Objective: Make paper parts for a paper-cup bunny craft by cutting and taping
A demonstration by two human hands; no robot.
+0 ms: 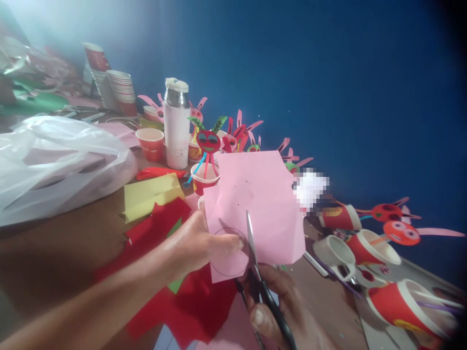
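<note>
My left hand (204, 240) grips a sheet of pink paper (262, 194) from its left edge, thumb on top and the other fingers hidden behind. A circle is drawn on the lower left of the sheet, partly under my thumb. In my right hand (284, 301) are scissors (252, 238) with black handles. One blade lies over the front of the sheet, just right of the drawn circle; the other is mostly out of sight behind the paper. Beneath, red paper (204, 301) with cut edges lies on the table.
A white flask (176, 126) stands behind the sheet near paper-cup figures. A plastic bag (65, 165) covers the left side. Yellow paper (153, 194) lies left of my hands. At right are a white mug (333, 253) and red cups (390, 304). A blue wall (314, 87) rises behind.
</note>
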